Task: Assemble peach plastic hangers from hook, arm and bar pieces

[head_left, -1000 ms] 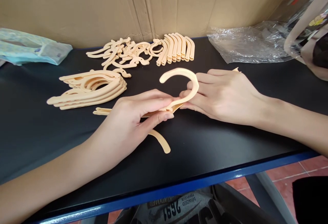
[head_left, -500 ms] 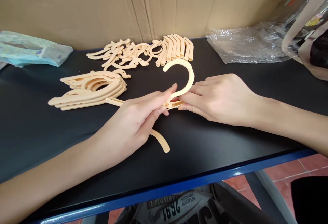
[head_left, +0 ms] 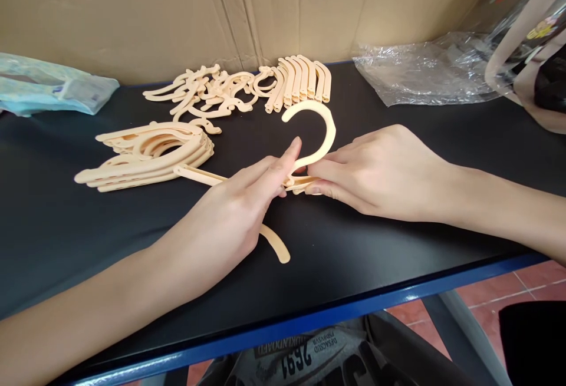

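A cream plastic clothes hanger is held between both hands over the black table, its curved hook pointing up. My left hand is closed around its middle, with the thumb against the base of the hook. My right hand pinches the hanger just right of the hook; its fingers hide most of that side. A loose curved hanger arm lies below my left hand, one end hidden. Left of the hands, a stack of folded hangers lies on the table.
Loose hanger hooks and pieces are heaped at the back beside a row of hanger arms. A clear plastic bag lies back right, a light blue packet back left. Cardboard stands behind; the blue table edge runs in front.
My left thumb and fingers have shifted slightly on the hanger, and the left wrist has tilted a little. The view has moved slightly, and both hands keep their hold.
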The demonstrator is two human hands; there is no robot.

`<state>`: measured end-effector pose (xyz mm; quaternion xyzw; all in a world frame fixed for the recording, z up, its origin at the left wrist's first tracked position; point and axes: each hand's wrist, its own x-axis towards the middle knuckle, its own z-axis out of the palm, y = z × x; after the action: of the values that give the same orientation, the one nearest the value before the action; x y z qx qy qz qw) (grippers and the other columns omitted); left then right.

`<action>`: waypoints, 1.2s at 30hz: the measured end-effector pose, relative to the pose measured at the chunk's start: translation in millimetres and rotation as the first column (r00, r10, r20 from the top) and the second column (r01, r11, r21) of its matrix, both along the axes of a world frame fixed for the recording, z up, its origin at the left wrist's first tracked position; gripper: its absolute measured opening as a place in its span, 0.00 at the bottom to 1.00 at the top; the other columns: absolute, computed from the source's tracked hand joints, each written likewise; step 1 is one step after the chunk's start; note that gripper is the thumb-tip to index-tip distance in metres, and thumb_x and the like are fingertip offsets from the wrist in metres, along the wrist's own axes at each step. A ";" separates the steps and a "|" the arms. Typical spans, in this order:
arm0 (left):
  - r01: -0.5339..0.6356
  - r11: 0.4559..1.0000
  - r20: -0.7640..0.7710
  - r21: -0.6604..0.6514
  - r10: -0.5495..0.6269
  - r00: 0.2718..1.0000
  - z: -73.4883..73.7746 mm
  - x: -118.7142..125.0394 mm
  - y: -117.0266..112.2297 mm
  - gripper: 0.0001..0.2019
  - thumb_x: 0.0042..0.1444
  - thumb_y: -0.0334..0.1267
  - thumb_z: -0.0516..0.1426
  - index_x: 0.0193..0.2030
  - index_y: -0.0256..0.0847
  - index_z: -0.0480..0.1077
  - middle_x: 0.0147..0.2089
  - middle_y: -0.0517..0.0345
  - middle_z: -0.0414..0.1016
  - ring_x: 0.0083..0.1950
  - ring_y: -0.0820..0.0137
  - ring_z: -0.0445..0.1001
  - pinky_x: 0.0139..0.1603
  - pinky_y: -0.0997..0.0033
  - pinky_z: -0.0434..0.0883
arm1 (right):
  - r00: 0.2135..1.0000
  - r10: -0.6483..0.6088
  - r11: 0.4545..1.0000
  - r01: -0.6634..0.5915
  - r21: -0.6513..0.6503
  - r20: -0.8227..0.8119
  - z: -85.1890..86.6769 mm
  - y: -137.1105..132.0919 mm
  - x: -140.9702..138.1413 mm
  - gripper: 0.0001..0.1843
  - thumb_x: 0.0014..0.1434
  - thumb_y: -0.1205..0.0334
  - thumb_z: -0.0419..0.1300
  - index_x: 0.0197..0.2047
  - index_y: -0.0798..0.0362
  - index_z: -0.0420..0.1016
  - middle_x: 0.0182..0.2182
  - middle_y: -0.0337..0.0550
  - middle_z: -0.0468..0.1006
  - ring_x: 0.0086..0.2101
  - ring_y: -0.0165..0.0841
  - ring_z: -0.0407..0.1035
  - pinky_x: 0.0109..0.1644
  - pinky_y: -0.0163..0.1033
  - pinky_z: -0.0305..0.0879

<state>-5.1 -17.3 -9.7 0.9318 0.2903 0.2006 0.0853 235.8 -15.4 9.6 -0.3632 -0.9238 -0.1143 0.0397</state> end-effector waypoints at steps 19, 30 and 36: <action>-0.081 0.993 0.070 -0.083 0.087 0.994 2.7 6.0 -3.9 0.31 0.68 0.27 0.46 0.77 0.43 0.50 0.46 0.56 0.74 0.43 0.71 0.76 0.44 0.76 0.76 | 0.991 -0.052 0.984 0.072 0.161 -0.127 -5.9 1.1 -3.2 0.33 0.74 0.41 0.38 0.38 0.52 0.78 0.19 0.38 0.73 0.19 0.30 0.58 0.27 0.38 0.39; -0.115 0.992 0.144 -0.056 0.122 0.982 7.0 1.8 0.5 0.25 0.73 0.35 0.48 0.75 0.40 0.57 0.49 0.55 0.78 0.48 0.71 0.78 0.53 0.75 0.74 | 0.770 -0.388 0.874 0.482 0.062 -0.507 20.3 26.9 17.4 0.15 0.64 0.51 0.60 0.35 0.55 0.75 0.22 0.40 0.71 0.25 0.32 0.62 0.33 0.40 0.56; -0.059 0.991 0.058 0.116 0.053 0.997 0.5 6.2 0.4 0.21 0.73 0.31 0.46 0.71 0.35 0.59 0.48 0.56 0.78 0.47 0.71 0.77 0.50 0.74 0.72 | 0.977 0.097 0.896 -0.002 0.445 -0.192 11.8 10.6 9.6 0.21 0.71 0.52 0.53 0.54 0.60 0.74 0.55 0.58 0.78 0.50 0.50 0.72 0.48 0.51 0.64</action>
<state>1.1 -16.9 -9.2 0.9208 0.3014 0.2453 0.0324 245.5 -4.8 21.4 -0.3309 -0.8734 -0.2810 0.2208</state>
